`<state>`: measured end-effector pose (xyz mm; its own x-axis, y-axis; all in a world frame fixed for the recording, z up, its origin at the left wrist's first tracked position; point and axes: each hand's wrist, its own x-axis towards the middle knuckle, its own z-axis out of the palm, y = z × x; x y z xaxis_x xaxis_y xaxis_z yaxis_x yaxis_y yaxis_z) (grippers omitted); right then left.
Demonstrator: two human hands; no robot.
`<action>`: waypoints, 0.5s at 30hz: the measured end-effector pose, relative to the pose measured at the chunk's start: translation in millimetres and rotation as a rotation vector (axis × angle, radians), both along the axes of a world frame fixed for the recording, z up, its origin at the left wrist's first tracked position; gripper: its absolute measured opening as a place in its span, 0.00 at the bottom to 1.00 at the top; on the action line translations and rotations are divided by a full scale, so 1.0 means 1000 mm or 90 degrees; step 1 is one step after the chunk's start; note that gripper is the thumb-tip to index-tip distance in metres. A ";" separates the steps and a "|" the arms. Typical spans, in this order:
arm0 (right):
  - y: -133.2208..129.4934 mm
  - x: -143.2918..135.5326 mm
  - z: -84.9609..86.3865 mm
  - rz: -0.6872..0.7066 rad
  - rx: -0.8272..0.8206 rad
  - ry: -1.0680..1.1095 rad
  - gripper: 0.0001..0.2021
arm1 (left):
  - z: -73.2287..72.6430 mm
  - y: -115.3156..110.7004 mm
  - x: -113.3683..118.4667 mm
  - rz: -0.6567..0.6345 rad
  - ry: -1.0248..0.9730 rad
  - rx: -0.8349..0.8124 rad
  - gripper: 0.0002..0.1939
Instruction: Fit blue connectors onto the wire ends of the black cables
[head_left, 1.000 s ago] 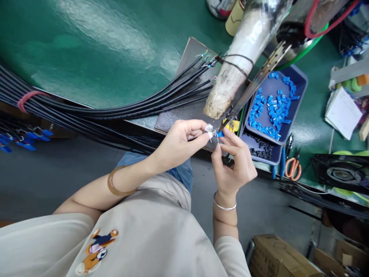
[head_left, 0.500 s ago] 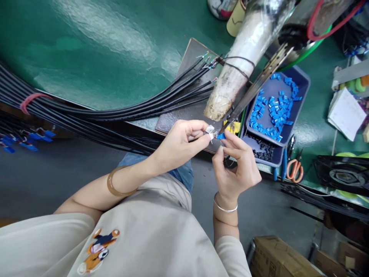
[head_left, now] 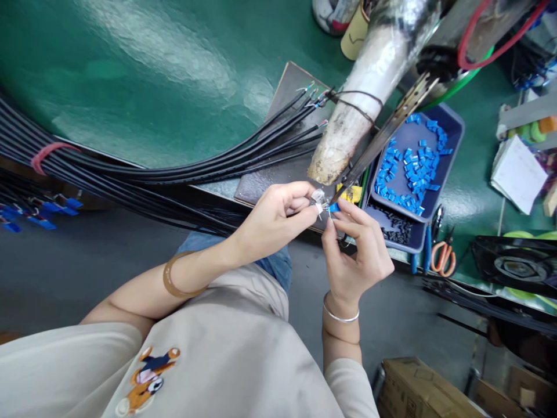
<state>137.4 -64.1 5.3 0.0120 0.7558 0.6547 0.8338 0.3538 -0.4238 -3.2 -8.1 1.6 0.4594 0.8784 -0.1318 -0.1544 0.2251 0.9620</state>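
Note:
My left hand [head_left: 278, 217] pinches a cable end with a whitish, clear sleeve [head_left: 318, 198] and thin bare-looking wires. A small blue connector [head_left: 333, 208] sits at the wire tips. My right hand [head_left: 357, 244] is closed beside it, with thumb and fingers on a thin white wire [head_left: 329, 213]. The tip of a soldering iron [head_left: 374, 145] reaches down to the wires between my hands. Just above hangs the end of a whitish duct [head_left: 343, 128]. Behind the connector lies a yellow piece [head_left: 350, 193].
Black cables [head_left: 174, 173] run along the table edge from the left. A blue tray [head_left: 455, 145] holds many blue connectors, over a tray of black parts. Orange-handled cutters [head_left: 442, 258] lie right of it.
My right thumb has shifted slightly, and the thin white wire now shows more clearly above it. My left hand keeps its grip; the whole view has moved slightly.

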 end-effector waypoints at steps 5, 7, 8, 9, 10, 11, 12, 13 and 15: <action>0.000 0.001 0.000 0.003 -0.003 0.012 0.10 | -0.001 0.001 -0.001 0.002 0.001 0.007 0.06; 0.000 0.000 0.000 0.001 -0.004 0.015 0.10 | -0.001 0.000 -0.002 0.002 0.006 0.008 0.06; 0.000 0.000 0.000 0.000 -0.005 0.016 0.10 | 0.000 0.000 -0.002 0.002 0.009 0.008 0.06; -0.001 0.000 0.001 -0.002 -0.006 0.017 0.10 | 0.001 0.000 -0.002 0.002 0.010 0.010 0.06; -0.001 0.000 0.001 -0.004 -0.007 0.016 0.10 | 0.001 0.000 -0.002 0.002 0.011 0.013 0.06; -0.001 0.000 0.002 -0.006 -0.008 0.014 0.10 | 0.002 0.000 -0.003 0.004 0.012 0.018 0.06; -0.002 0.000 0.002 -0.007 -0.008 0.012 0.10 | 0.003 0.000 -0.003 0.005 0.012 0.023 0.06; -0.002 0.000 0.003 -0.007 -0.008 0.010 0.10 | 0.004 0.001 -0.002 0.006 0.013 0.027 0.06; -0.002 0.000 0.003 -0.005 -0.006 0.006 0.10 | 0.004 0.002 -0.002 0.010 0.017 0.032 0.06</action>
<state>137.2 -66.3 7.9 0.0244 0.7622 0.6469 0.8328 0.3424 -0.4349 -5.1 -6.6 5.9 0.4428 0.8911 -0.0996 -0.1310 0.1742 0.9760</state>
